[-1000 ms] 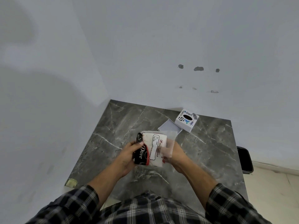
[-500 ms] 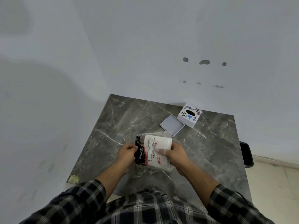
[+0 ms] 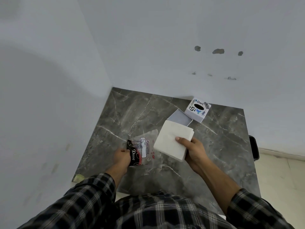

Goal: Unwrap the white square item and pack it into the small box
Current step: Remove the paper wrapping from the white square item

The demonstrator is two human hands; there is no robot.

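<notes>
What we cannot make out

The white stack (image 3: 171,140) covers the tray's (image 3: 179,117) near corner, and the wrapper's (image 3: 142,150) small print blurs (only "Dove" reads).

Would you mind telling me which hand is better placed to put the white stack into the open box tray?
The right hand. It already holds the white stack, which sits just in front of the open box tray. The left hand is farther away, its grip occupied by the empty wrapper.

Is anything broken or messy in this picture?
Yes, the wall. It has three chipped holes in a row, with smaller scuffs beneath. On the table nothing is spilled: the right hand holds the white square stack, the left hand the empty wrapper.
</notes>
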